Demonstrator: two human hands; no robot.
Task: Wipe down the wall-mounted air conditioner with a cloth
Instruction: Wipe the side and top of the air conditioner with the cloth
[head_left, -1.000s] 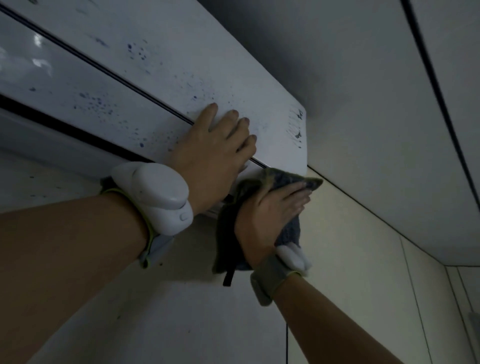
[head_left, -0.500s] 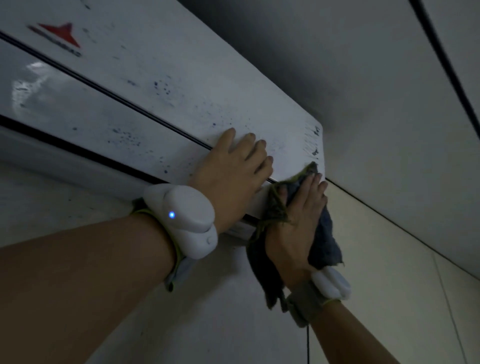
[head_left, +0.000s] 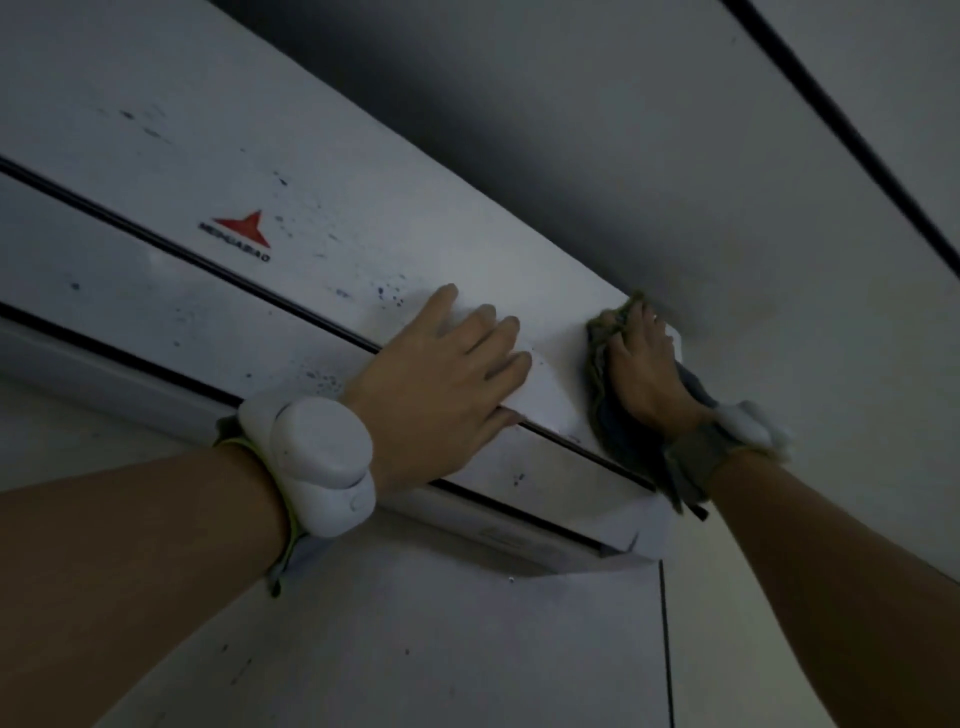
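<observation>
The white wall-mounted air conditioner (head_left: 218, 171) runs from the upper left to the centre right, with a red logo and many dark specks on its front panel. My left hand (head_left: 441, 384) lies flat on the front panel, fingers spread, holding nothing. My right hand (head_left: 644, 369) presses a dark grey-blue cloth (head_left: 618, 431) against the unit's right end near its top corner. Part of the cloth hangs down below my wrist. Both wrists carry white strapped devices.
A pale wall (head_left: 467, 649) with a thin vertical seam lies below the unit. The grey ceiling (head_left: 623, 130) sits close above it, crossed by a dark line at the upper right. The gap between unit top and ceiling is narrow and shadowed.
My right hand has carried the cloth up from the unit's lower right corner to its upper right end. My left hand has stayed flat on the front panel.
</observation>
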